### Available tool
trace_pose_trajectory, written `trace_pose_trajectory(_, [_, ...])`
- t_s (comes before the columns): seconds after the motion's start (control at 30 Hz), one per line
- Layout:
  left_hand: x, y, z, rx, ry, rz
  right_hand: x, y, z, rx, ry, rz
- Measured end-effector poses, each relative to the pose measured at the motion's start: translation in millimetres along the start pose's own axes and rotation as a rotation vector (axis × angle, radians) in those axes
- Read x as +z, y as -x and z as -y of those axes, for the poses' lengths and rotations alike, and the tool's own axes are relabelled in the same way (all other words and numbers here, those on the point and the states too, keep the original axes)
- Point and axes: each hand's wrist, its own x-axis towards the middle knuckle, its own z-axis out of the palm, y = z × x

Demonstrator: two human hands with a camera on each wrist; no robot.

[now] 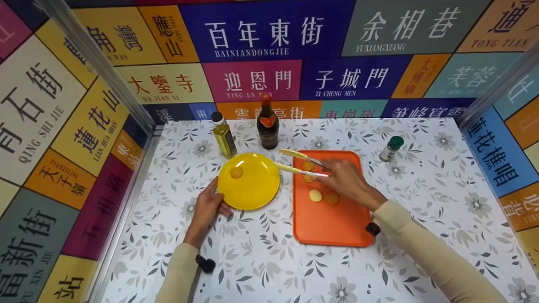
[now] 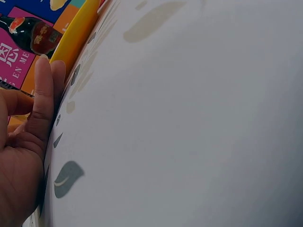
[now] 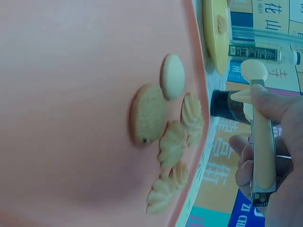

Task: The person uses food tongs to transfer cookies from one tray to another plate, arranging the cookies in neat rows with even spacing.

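My left hand [image 1: 206, 204] holds the left rim of a yellow plate [image 1: 257, 195], its lower fingers near the tablecloth. One swirled cookie [image 1: 236, 172] lies on the plate's upper left. My right hand [image 1: 347, 181] grips metal tongs [image 1: 309, 172] with pale tips, also in the right wrist view as the tongs [image 3: 263, 151]. The tips stand apart near the plate's right rim, with nothing seen between them. Below this hand is an orange tray [image 1: 332, 227] with a pale round cookie [image 1: 315, 195], a browner round cookie [image 1: 332, 198] and several swirled cookies [image 3: 171, 144].
Behind the plate stand an oil bottle [image 1: 225, 136] and a dark bottle [image 1: 268, 126] with a red cap. A small green-capped jar [image 1: 391, 148] is right of the tray. Printed panels [image 1: 261, 80] border the flowered tablecloth [image 1: 269, 269] at the back and sides.
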Motion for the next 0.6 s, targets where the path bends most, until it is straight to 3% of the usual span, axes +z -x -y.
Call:
trace_pose_trajectory(0.33, [-0.1, -0.3, -0.8, -0.006, 0.002, -0.001, -14.1, 16, -10, 0.03, 0.048, -0.053])
trace_pose_trajectory(0.6, [0.4, 0.1, -0.5, 0.003, 0.023, 0.005, -26.1, 22, -19, 0.114, 0.046, -0.064])
